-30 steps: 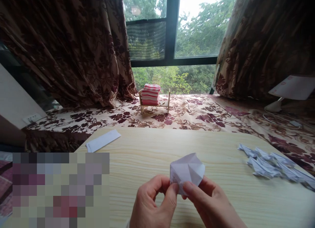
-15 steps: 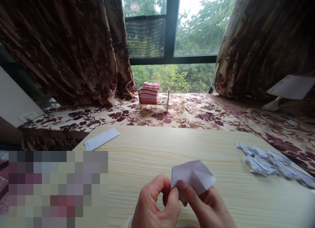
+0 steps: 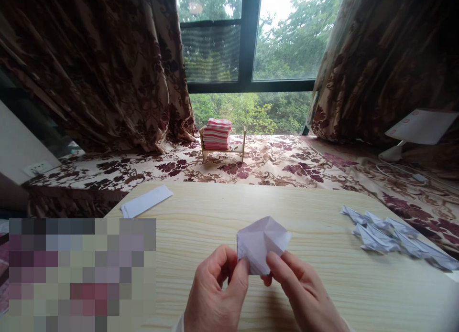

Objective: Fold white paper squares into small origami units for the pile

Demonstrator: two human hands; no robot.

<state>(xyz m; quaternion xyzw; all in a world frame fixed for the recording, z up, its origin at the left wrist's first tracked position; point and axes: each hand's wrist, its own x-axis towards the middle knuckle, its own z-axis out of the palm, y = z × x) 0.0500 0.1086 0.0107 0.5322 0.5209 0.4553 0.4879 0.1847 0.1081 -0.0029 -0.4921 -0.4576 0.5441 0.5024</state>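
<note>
A small folded sheet of white paper (image 3: 258, 241) with crossing creases is held above the wooden table (image 3: 201, 203). My left hand (image 3: 217, 286) pinches its lower left edge between thumb and fingers. At the lower right edge, my right hand (image 3: 304, 286) grips the paper, thumb in front and fingers behind. Off to the right lie several folded white paper pieces (image 3: 398, 234) with pointed ends, grouped together. A flat strip of white paper (image 3: 147, 201) rests near the table's far left corner.
Beyond the table, a wooden stand (image 3: 244, 143) holds a stack of pink striped cloths (image 3: 217, 133) on the patterned window seat (image 3: 272, 167). A white lamp (image 3: 419, 126) with its cable stands at the right. Pixelation hides the lower left.
The folded paper has moved left and slightly up and now faces me more squarely. My right thumb has shifted from the paper's left part to its lower right edge.
</note>
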